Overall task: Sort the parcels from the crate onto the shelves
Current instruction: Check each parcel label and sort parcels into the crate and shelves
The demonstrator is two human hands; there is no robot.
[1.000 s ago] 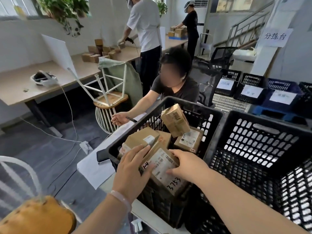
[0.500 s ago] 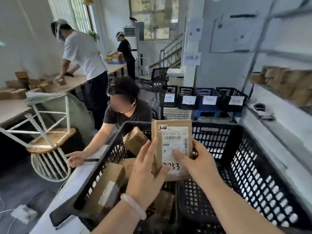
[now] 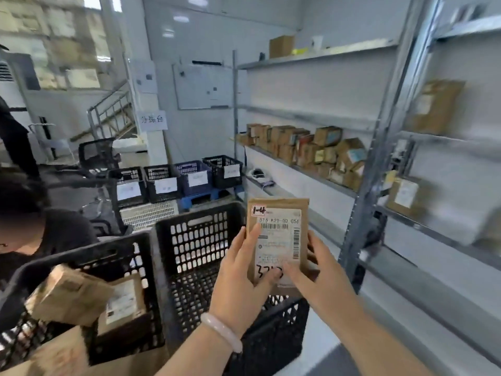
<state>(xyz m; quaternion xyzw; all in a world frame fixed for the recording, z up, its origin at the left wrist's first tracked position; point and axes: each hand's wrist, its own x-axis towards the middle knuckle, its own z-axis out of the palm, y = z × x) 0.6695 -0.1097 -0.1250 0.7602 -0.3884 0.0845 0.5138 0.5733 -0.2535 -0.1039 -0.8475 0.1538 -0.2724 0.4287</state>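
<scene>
A flat brown parcel [image 3: 278, 240] is held upright in front of the chest, above the near rim of an empty black crate [image 3: 200, 256], with the metal shelves [image 3: 306, 169] just beyond it to the right. The left hand [image 3: 240, 283] is clamped on its left edge, thumb laid across the label, and the right hand [image 3: 311, 270] is closed on its lower right corner, thumb pressed to the face.

The parcel is judged light and thin, more a padded or cardboard mailer than a box: fairly stiff, though likely to flex if squeezed at mid-span. Its paper skin should not slip. It is best taken by the two long edges, so that the label is kept uncovered for reading.

On the white label [image 3: 279, 240] "516 K20-GD 056" can be read above a barcode; a red-bordered sticker [image 3: 259, 210] at the top left is marked by hand "1-4", and black handwriting at the bottom begins "37", the rest being covered by thumbs. The finer print is too blurred to read.

More parcels [image 3: 89, 302] are left in the neighbouring crate [image 3: 81, 253] to the left.
</scene>
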